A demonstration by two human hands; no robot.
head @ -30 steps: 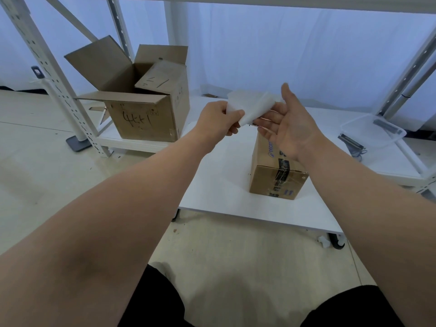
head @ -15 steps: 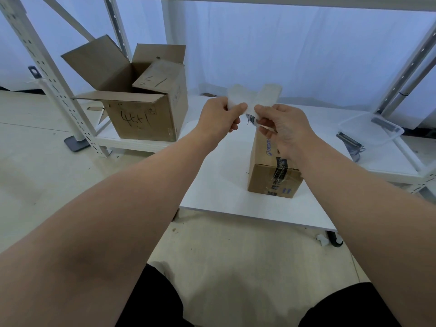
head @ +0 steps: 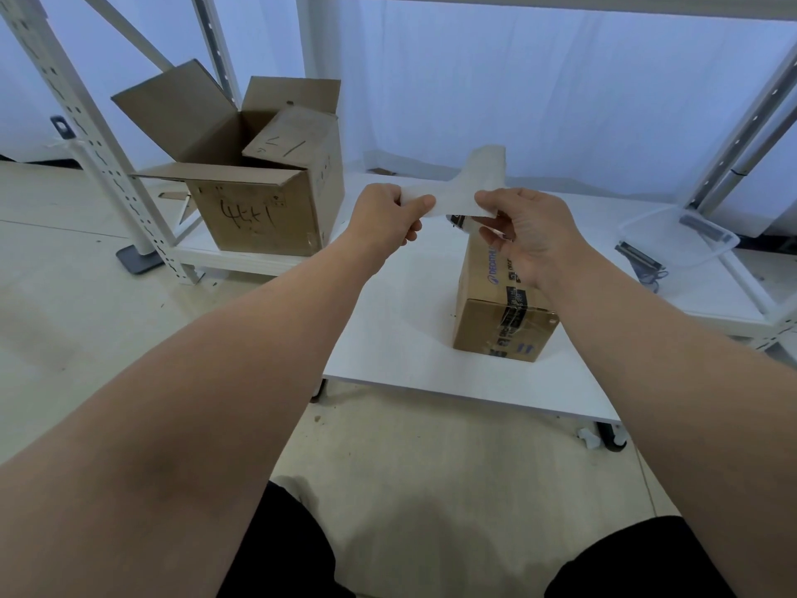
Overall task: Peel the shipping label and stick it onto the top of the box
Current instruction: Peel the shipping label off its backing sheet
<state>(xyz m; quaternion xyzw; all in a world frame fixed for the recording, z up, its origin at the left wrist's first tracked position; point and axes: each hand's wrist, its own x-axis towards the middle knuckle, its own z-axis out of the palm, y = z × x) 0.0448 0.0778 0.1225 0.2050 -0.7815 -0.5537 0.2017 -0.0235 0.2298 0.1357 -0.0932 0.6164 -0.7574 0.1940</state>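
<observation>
A white shipping label (head: 463, 189) is held in the air between both hands, partly split into two sheets, with one flap standing up at the right. My left hand (head: 386, 217) pinches its left end. My right hand (head: 524, 233) pinches the lower layer at the right. Below my right hand stands a small taped brown box (head: 496, 325) on the white low table (head: 401, 334); the hand and wrist hide most of the box top.
A larger open cardboard box (head: 258, 183) with handwriting sits on the shelf board at the back left. White rack posts (head: 86, 140) stand at left and right. A clear plastic tray (head: 677, 239) lies at the right. Beige floor lies in front.
My hands have drawn apart and the label has opened into two layers, one flap rising. A second ago my right hand was open beside the folded label; now it pinches a layer.
</observation>
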